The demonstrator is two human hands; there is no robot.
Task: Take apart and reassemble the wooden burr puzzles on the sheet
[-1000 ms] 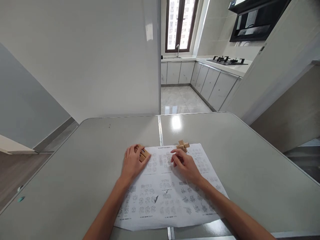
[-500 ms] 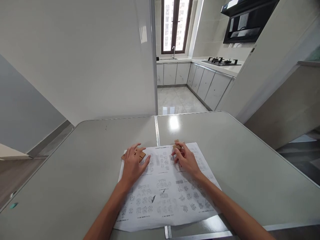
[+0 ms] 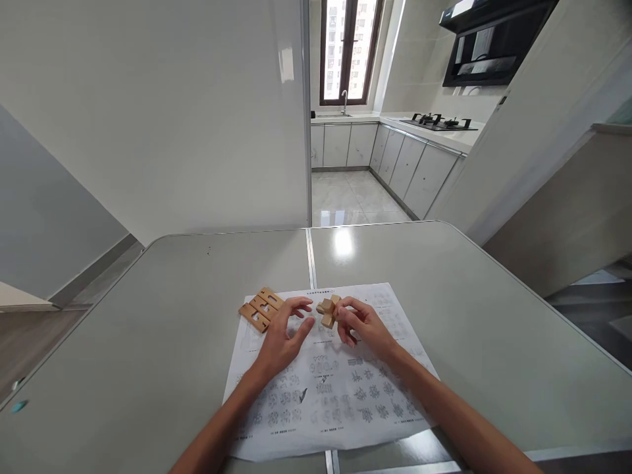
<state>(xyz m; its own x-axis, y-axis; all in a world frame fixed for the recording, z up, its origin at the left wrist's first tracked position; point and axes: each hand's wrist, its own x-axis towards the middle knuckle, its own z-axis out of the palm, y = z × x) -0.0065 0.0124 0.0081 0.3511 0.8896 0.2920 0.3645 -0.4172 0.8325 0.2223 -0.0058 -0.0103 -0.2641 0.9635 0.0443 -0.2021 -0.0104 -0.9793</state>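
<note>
My right hand is closed on a small wooden cross-shaped puzzle, held just above the printed sheet. My left hand reaches toward the puzzle with fingers spread and curved, fingertips close beside it, holding nothing. A flat set of notched wooden puzzle pieces lies at the sheet's top left corner, just left of my left hand.
The sheet of printed diagrams lies on a grey table with a metal seam down its middle. A white wall panel stands behind the table. Beyond it a kitchen with cabinets, a hob and a window shows.
My right hand picked up the cross puzzle and brought it left toward the middle. My left hand left the flat wooden pieces, now uncovered, and moved right toward the puzzle.
</note>
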